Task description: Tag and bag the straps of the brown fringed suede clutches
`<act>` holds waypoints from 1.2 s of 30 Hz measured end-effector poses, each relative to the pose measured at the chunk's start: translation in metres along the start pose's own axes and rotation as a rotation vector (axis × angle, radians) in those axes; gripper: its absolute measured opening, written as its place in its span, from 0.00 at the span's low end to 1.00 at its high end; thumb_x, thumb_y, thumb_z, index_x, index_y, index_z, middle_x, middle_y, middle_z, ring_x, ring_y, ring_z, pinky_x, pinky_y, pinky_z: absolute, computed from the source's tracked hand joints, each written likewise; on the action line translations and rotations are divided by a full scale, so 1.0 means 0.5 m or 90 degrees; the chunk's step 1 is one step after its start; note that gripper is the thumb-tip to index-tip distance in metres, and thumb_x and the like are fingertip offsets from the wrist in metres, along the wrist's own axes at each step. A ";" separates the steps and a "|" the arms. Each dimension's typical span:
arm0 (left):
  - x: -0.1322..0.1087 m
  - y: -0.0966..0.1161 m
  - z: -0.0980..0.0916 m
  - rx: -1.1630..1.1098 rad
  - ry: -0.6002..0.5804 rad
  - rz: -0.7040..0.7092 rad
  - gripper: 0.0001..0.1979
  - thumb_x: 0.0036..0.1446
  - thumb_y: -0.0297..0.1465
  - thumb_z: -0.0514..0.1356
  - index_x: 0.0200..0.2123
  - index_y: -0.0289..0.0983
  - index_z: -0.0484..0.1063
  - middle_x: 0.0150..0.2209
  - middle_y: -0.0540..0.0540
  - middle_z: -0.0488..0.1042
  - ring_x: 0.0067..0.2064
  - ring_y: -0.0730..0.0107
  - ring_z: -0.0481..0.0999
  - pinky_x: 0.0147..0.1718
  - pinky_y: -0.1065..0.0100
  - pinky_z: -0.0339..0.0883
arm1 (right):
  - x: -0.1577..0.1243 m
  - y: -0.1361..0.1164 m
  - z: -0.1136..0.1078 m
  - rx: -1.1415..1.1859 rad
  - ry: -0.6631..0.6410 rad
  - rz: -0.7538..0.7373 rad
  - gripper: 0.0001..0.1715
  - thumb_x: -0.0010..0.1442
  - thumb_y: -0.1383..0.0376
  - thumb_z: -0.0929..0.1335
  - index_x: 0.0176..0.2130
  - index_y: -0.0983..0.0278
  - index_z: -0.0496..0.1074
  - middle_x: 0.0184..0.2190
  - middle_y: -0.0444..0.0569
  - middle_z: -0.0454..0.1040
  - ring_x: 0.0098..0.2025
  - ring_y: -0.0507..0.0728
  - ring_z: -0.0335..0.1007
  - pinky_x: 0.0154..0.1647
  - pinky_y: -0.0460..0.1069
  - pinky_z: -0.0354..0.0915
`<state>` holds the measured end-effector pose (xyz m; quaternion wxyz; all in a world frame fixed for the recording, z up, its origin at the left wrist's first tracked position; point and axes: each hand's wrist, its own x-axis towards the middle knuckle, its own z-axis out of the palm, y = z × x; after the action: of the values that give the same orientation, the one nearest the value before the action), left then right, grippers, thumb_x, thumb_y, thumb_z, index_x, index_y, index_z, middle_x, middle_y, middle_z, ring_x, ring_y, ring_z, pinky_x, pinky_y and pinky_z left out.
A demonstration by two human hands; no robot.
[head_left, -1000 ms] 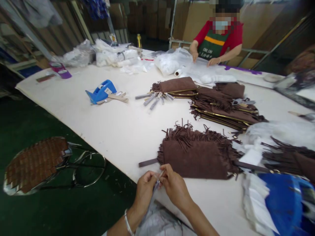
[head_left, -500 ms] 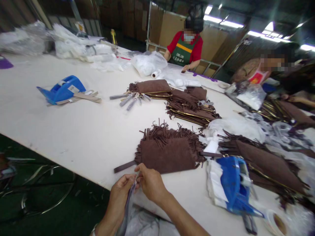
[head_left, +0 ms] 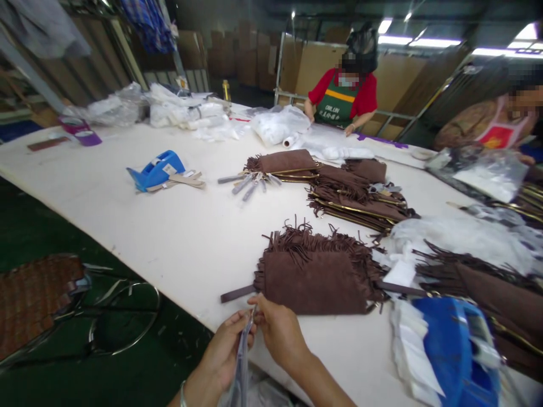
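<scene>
White worktable (head_left: 182, 243) in a workshop, head view: at the far side, a co-worker (head_left: 339, 107) in red and green; mid-table, stacked brown bags (head_left: 360, 198); over the near edge, a clear-wrapped grey strip (head_left: 241, 364), pinched at its upper end by fingertips of left hand (head_left: 223, 347) and right hand (head_left: 282, 333); just beyond, a fringed brown bag (head_left: 314, 282); right of that, a blue tape dispenser (head_left: 445, 345)

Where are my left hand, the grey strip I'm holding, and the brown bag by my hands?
Left hand (head_left: 223, 351): head view, its middle.
Grey strip (head_left: 241, 362): head view, length below the fingertips.
Brown bag (head_left: 314, 284): head view, smooth panel.
</scene>
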<state>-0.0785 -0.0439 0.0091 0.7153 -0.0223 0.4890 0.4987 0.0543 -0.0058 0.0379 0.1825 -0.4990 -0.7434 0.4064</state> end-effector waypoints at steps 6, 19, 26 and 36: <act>0.002 0.012 -0.017 -0.035 -0.002 -0.072 0.03 0.53 0.19 0.61 0.32 0.30 0.72 0.23 0.48 0.70 0.20 0.80 0.68 0.18 0.81 0.60 | 0.005 0.007 -0.006 -0.026 -0.039 -0.025 0.22 0.55 0.74 0.63 0.46 0.56 0.71 0.35 0.43 0.80 0.38 0.54 0.76 0.38 0.44 0.63; 0.012 0.001 -0.032 -0.063 -0.065 -0.097 0.04 0.51 0.19 0.63 0.32 0.30 0.72 0.23 0.47 0.71 0.21 0.78 0.69 0.19 0.80 0.60 | -0.009 -0.018 -0.003 -0.303 -0.054 -0.097 0.13 0.61 0.73 0.63 0.44 0.58 0.68 0.34 0.43 0.78 0.34 0.55 0.77 0.29 0.45 0.60; -0.004 0.021 -0.013 0.004 -0.066 -0.074 0.05 0.46 0.22 0.66 0.26 0.30 0.72 0.20 0.49 0.70 0.18 0.79 0.66 0.18 0.78 0.57 | -0.008 0.008 -0.002 -0.552 -0.033 -0.373 0.15 0.61 0.72 0.64 0.49 0.70 0.62 0.28 0.47 0.74 0.27 0.56 0.72 0.27 0.50 0.57; -0.031 -0.008 0.013 0.261 0.090 0.350 0.06 0.47 0.32 0.67 0.28 0.34 0.78 0.27 0.46 0.77 0.31 0.66 0.73 0.30 0.73 0.65 | -0.004 0.049 0.015 -0.536 0.089 -0.479 0.05 0.63 0.72 0.61 0.36 0.63 0.63 0.23 0.42 0.68 0.23 0.54 0.63 0.28 0.52 0.50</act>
<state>-0.0716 -0.0530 0.0218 0.5081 0.2196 0.6151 0.5615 0.0645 -0.0066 0.0146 0.1487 -0.2549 -0.9541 -0.0518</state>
